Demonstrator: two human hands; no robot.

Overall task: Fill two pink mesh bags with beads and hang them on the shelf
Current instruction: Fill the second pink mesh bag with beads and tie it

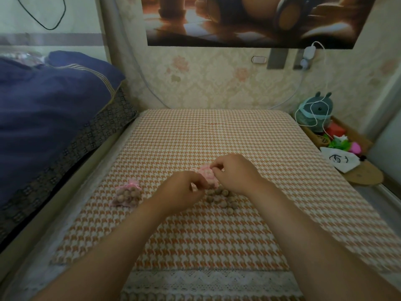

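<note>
Left hand [184, 190] and right hand [234, 172] both pinch empty pink bag [207, 173]; loose beads [221, 195] beneath. Left: filled bag [128, 195], tied, on cloth [217, 235].

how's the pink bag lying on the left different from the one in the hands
The left bag is full of beads, while the held bag looks flat and mostly empty. The left bag's neck is drawn together with a ribbon; the held bag is being worked by the left hand and right hand. The left bag lies untouched on the cloth; loose beads sit beside the held bag. Both are pink mesh.
</note>
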